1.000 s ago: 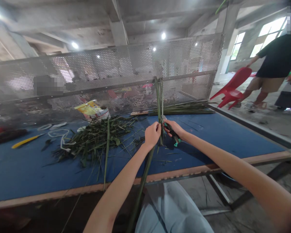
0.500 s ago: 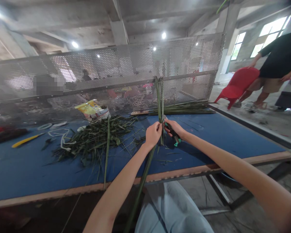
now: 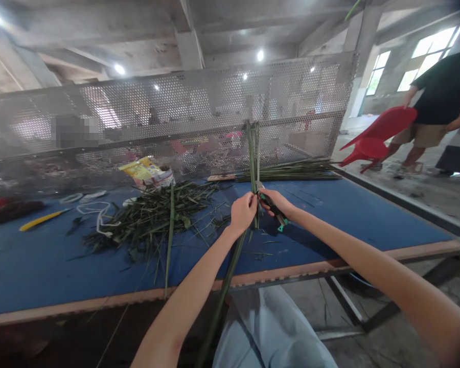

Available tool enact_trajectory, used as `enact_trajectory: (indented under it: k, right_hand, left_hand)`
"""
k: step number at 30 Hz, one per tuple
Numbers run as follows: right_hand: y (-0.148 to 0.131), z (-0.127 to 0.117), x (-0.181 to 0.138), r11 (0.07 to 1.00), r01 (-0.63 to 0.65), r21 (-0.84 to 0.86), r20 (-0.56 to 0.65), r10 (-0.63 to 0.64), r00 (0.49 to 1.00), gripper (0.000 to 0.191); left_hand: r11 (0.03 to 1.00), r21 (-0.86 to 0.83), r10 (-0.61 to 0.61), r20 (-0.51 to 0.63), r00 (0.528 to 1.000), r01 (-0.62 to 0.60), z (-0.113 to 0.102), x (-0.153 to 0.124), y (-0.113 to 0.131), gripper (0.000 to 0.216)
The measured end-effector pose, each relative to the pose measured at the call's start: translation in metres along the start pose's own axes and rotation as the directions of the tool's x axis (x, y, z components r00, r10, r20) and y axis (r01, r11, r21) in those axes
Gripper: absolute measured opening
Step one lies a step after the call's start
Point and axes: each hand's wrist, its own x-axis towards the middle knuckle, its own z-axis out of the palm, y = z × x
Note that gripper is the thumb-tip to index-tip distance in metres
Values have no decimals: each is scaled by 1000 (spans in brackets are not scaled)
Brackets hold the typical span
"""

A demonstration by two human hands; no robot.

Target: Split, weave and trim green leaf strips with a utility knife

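My left hand (image 3: 243,210) is closed round long green leaf strips (image 3: 252,158) that rise from the table. My right hand (image 3: 276,203) grips pruning shears (image 3: 279,219) with black and green handles. Their metal jaws point up and left, against the strips beside my left fingertips; whether the blades are closed is too small to tell. Another long leaf strip (image 3: 230,273) runs from below my left hand over the table's front edge. Left of my hands lies a heap of cut green leaf pieces (image 3: 157,220).
On the blue table (image 3: 322,220), a bundle of long stems (image 3: 291,171) lies at the back. A yellow-handled knife (image 3: 42,221), a white cord (image 3: 99,217) and a yellow and white bag (image 3: 147,173) are left. Behind stands a perforated metal screen (image 3: 214,102). A person (image 3: 440,97) holds a red chair (image 3: 387,128).
Both hands and the shears stay almost in place. At the right, the red chair has been tilted further over by the person holding it.
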Motion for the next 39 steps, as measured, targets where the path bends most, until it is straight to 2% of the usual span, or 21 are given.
enact_trajectory:
  k: [5,11,18,24,39]
  right_hand:
    - [0,-2,2,1000,-13,20,0,13,1000,35]
    - [-1,-6,2,996,-53,75,105,45,993,33]
    - [-4,-2,-2,997,-60,49,84,56,995,39]
    - [-3,-4,0,996,-50,67,98,44,994,35]
    - [0,-6,2,997,-58,51,125,51,991,42]
  left_hand:
    - [1000,-23,-10,-28,1000,9,1,1,-1,30]
    - [999,-46,-4,-10,1000,4,1,1,-2,28]
    - [999,-54,-4,32,999,6,0,1,-2,22]
    - [997,-74,6,35,999,-3,0,1,-2,41]
    - [998,-17,56,24,998,-56,1,0,-3,39]
